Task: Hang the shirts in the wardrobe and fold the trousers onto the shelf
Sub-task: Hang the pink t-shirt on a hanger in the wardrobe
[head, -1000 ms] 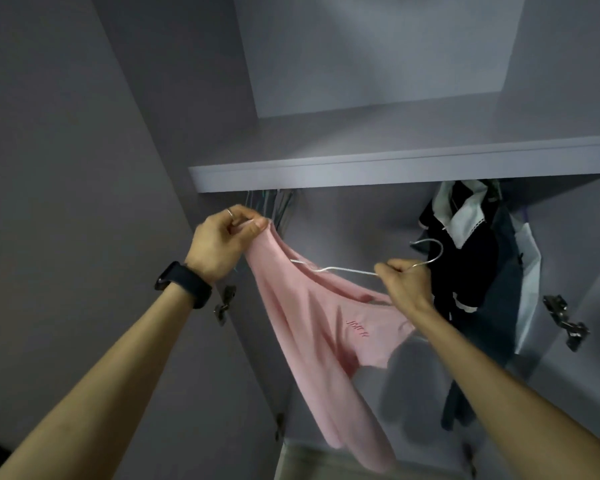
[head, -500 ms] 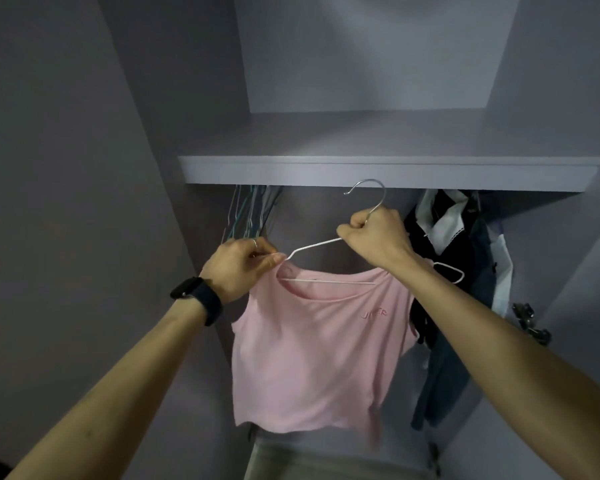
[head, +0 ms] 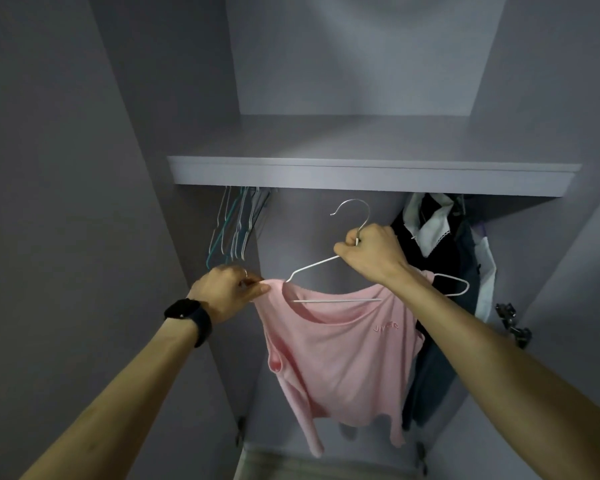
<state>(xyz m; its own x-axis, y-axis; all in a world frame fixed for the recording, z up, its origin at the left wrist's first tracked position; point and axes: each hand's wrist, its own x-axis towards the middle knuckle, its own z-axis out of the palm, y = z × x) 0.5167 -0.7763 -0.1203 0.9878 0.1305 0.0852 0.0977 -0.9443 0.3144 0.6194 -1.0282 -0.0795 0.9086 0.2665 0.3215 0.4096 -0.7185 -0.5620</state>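
A pink shirt (head: 340, 355) hangs from a white wire hanger (head: 310, 266) in front of the open wardrobe. My right hand (head: 371, 252) grips the hanger just under its metal hook, which points up below the shelf (head: 371, 174). My left hand (head: 231, 289), with a black watch on the wrist, pinches the shirt's left shoulder beside the hanger's left end. The hanger's right arm pokes out past my right wrist. The hanging rail is hidden behind the shelf edge.
Several empty wire hangers (head: 236, 226) hang at the left under the shelf. Dark and white clothes (head: 444, 258) hang at the right. A door hinge (head: 513, 323) sticks out on the right wall. The wardrobe door (head: 56, 202) stands open at the left.
The hanger has been turned upright and raised towards the shelf, and the shirt now hangs flat facing me. My left hand stays on the shirt's shoulder.
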